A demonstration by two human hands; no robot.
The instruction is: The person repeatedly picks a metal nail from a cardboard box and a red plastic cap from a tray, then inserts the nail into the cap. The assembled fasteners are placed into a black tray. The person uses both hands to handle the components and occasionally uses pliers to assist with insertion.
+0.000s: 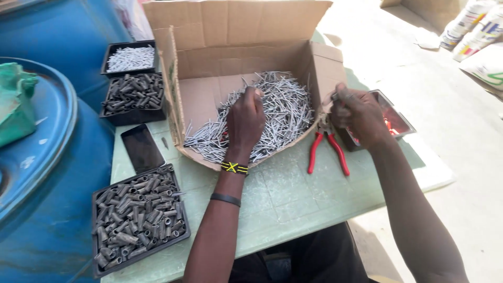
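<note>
An open cardboard box (199, 99) lies tilted on a pale green table (293, 194) and holds a heap of grey metal nails (283, 105). My left hand (245, 120) reaches into the box, fingers pinched on a nail at the top of the heap. My right hand (356, 115) hovers by the box's right flap, fingers closed on something small that I cannot make out. Red-handled pliers (327, 149) lie on the table just under my right hand. A dark tray (395, 120) sits to its right.
Black trays of short grey metal tubes sit at the front left (139, 215) and back left (133, 97), with a tray of nails (131, 56) behind. A dark phone (142, 148) lies between them. Blue barrels (47, 157) stand at the left, sacks (479, 36) at the far right.
</note>
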